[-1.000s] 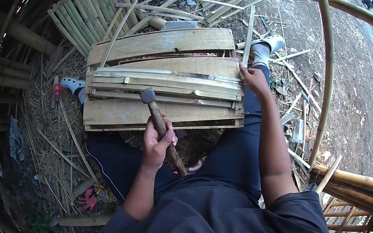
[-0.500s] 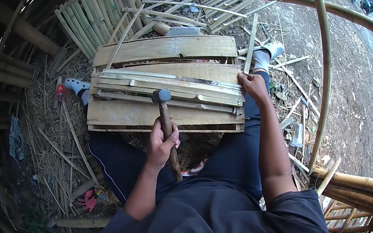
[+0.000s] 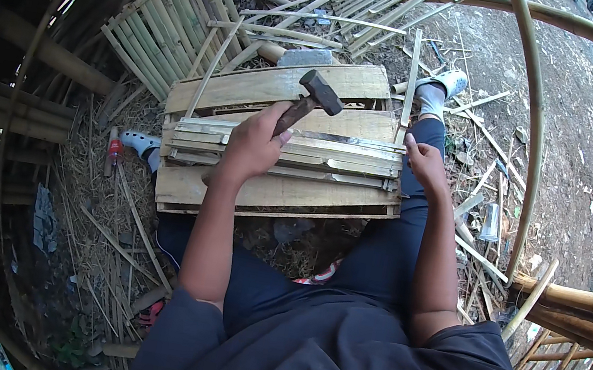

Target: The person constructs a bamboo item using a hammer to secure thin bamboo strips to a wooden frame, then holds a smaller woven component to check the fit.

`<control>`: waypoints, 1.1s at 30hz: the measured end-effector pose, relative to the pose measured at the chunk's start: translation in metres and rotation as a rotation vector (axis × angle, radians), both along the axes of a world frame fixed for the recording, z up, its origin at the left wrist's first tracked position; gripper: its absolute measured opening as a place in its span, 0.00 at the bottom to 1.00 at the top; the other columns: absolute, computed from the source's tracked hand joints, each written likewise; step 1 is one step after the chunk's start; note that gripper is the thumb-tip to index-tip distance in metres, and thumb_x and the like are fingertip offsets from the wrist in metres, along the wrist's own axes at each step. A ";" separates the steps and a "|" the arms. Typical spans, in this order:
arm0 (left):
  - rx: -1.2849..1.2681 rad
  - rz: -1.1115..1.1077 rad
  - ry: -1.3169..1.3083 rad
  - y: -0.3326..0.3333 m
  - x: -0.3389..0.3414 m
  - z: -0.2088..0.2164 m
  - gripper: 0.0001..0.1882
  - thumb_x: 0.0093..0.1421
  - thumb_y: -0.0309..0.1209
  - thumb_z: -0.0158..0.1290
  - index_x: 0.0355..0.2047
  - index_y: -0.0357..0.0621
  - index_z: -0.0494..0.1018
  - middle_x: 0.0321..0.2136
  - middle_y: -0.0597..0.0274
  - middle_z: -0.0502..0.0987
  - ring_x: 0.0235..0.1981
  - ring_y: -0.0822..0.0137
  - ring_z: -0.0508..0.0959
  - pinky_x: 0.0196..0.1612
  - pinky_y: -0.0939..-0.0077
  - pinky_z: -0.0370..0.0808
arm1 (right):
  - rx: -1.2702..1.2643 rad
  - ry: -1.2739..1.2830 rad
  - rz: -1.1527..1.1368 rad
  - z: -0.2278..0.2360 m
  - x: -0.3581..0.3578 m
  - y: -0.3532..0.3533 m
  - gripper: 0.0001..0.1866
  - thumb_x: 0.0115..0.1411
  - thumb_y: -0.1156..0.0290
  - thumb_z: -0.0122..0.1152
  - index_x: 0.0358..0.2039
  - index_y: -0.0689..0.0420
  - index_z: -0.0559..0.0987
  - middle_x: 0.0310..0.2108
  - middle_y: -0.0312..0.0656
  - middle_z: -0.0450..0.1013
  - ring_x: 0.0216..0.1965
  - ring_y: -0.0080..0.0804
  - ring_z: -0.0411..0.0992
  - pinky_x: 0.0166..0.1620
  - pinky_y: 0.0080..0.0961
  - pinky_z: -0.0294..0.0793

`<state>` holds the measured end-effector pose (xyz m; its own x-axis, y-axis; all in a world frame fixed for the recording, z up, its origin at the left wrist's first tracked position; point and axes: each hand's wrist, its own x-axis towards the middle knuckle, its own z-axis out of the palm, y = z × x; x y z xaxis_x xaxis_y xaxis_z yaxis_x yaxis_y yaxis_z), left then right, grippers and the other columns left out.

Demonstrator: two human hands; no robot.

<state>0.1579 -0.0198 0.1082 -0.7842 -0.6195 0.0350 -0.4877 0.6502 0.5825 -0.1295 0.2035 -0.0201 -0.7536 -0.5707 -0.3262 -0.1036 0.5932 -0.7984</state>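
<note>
My left hand (image 3: 255, 140) is wrapped round the wooden handle of a hammer (image 3: 321, 93), its dark metal head raised over the far part of a low wooden crate-like bench (image 3: 265, 187). Several split bamboo strips (image 3: 295, 148) lie side by side across the middle of the bench top. At their right end my right hand (image 3: 426, 164) is closed, thumb and fingers pinched together at the tip of the farthest strip. Whatever sits in that pinch is too small to tell. The bench stands between my spread legs.
Bamboo slat panels (image 3: 152, 27) lean at the far left, and another slatted piece (image 3: 377, 6) lies beyond the bench. An upright strip (image 3: 410, 86) stands by the right corner. A curved bamboo pole (image 3: 529, 130) rises on the right. A clear cup (image 3: 492, 222) and scraps litter the ground.
My left hand has lifted the hammer from the near edge up over the bench top. My right hand has shifted slightly nearer, to the strips' right end. The whole view has moved a little.
</note>
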 end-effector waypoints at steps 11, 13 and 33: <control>-0.078 -0.131 -0.097 -0.099 -0.097 -0.092 0.19 0.64 0.34 0.59 0.55 0.48 0.77 0.50 0.48 0.80 0.54 0.45 0.78 0.58 0.54 0.73 | 0.067 0.027 -0.032 0.013 0.042 0.043 0.34 0.72 0.45 0.53 0.28 0.68 0.80 0.26 0.59 0.76 0.30 0.51 0.76 0.41 0.43 0.73; -0.139 -0.110 -0.099 -0.102 -0.097 -0.098 0.19 0.63 0.34 0.61 0.55 0.49 0.79 0.51 0.51 0.78 0.56 0.48 0.76 0.60 0.55 0.72 | 0.056 0.025 -0.013 0.006 0.042 0.050 0.33 0.73 0.45 0.53 0.30 0.67 0.80 0.23 0.53 0.75 0.27 0.41 0.72 0.37 0.39 0.72; -0.327 -0.025 0.057 0.020 -0.040 -0.095 0.14 0.64 0.38 0.55 0.44 0.43 0.78 0.46 0.53 0.77 0.53 0.50 0.75 0.60 0.56 0.69 | -0.159 0.378 -0.036 -0.001 0.111 0.016 0.36 0.65 0.47 0.65 0.60 0.66 0.71 0.51 0.60 0.76 0.55 0.59 0.74 0.59 0.45 0.72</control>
<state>0.1182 0.0006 0.0129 -0.7901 -0.5488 0.2731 -0.4416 0.8186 0.3673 -0.0180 0.2195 -0.0209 -0.8238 -0.5628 0.0677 -0.3890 0.4745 -0.7897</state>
